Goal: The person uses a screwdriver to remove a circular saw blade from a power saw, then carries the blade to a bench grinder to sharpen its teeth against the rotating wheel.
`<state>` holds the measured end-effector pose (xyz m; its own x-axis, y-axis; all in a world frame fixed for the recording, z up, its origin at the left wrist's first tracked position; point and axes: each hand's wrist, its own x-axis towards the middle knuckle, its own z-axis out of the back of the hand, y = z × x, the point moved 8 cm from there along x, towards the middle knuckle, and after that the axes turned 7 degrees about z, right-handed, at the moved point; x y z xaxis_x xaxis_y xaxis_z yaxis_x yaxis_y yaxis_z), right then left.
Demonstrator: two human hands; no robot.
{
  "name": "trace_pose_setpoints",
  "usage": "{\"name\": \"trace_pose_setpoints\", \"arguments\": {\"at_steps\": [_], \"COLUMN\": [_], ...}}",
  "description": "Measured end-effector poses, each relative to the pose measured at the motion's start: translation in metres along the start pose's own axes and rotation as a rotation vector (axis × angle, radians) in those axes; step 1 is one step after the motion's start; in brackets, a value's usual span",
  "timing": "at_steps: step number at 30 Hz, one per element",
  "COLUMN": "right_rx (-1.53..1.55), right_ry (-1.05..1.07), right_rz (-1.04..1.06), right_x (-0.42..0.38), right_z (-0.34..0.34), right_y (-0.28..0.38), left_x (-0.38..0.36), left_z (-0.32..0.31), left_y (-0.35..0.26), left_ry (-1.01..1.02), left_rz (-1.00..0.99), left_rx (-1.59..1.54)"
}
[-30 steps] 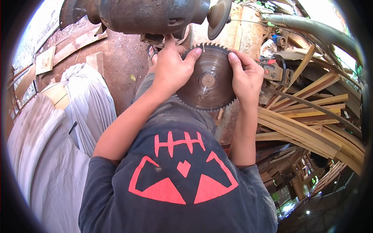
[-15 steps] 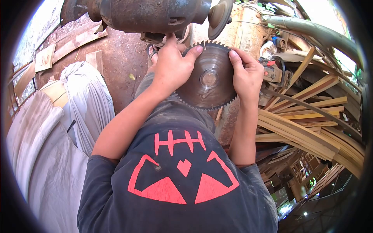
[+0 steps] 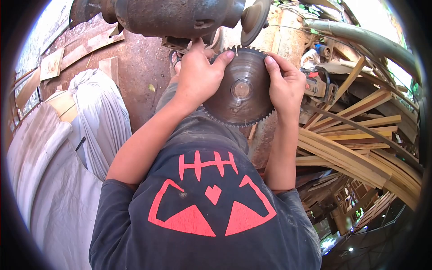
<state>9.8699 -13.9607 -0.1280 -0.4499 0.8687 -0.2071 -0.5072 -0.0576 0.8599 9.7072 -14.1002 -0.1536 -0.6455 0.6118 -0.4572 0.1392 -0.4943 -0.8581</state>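
Note:
A round, toothed circular saw blade (image 3: 245,105) faces me above my lap, with a round hub at its centre. My left hand (image 3: 202,72) grips its upper left edge, the thumb lying on the face; its other fingers are partly hidden under the motor. On the right edge, my right hand (image 3: 285,83) pinches the blade between thumb and fingers. Just beyond the blade stands a rusty bench grinder motor (image 3: 175,18), and its grinding disc (image 3: 255,21) sits close above the blade's top teeth.
Stacked wooden strips (image 3: 346,153) lie to the right, near a chainsaw (image 3: 317,83). A thick pole (image 3: 360,38) crosses the upper right. At left are a knotted white cloth sack (image 3: 99,99) and boards (image 3: 51,65) on the reddish ground (image 3: 139,67).
Almost nothing differs. The blade and both hands appear shifted very slightly, and both hands keep their hold on it.

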Motion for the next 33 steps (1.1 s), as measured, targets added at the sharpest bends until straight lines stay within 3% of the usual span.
{"name": "trace_pose_setpoints", "arguments": {"at_steps": [3, 15, 21, 27, 33], "right_rx": [-0.034, -0.040, -0.014, 0.004, 0.031], "right_ry": [0.009, 0.013, 0.016, 0.011, 0.006], "right_rz": [0.018, 0.050, 0.087, 0.087, 0.086], "right_x": [0.0016, 0.0056, 0.0063, 0.0052, 0.0021], "right_z": [0.0012, 0.0022, 0.0024, 0.0017, 0.0011], "right_y": [-0.0009, 0.0001, -0.0026, -0.0030, -0.0032], "left_x": [0.0014, 0.0022, 0.0046, 0.0035, 0.0046], "left_z": [0.0006, -0.0018, -0.0019, -0.0007, -0.0022], "left_y": [0.0042, 0.0059, 0.0059, 0.0047, 0.0096], "left_ry": [-0.040, -0.010, -0.090, -0.029, -0.018], "left_rz": [0.007, 0.117, -0.043, 0.083, 0.072], "left_rx": [0.134, 0.082, 0.130, 0.087, 0.073]}}
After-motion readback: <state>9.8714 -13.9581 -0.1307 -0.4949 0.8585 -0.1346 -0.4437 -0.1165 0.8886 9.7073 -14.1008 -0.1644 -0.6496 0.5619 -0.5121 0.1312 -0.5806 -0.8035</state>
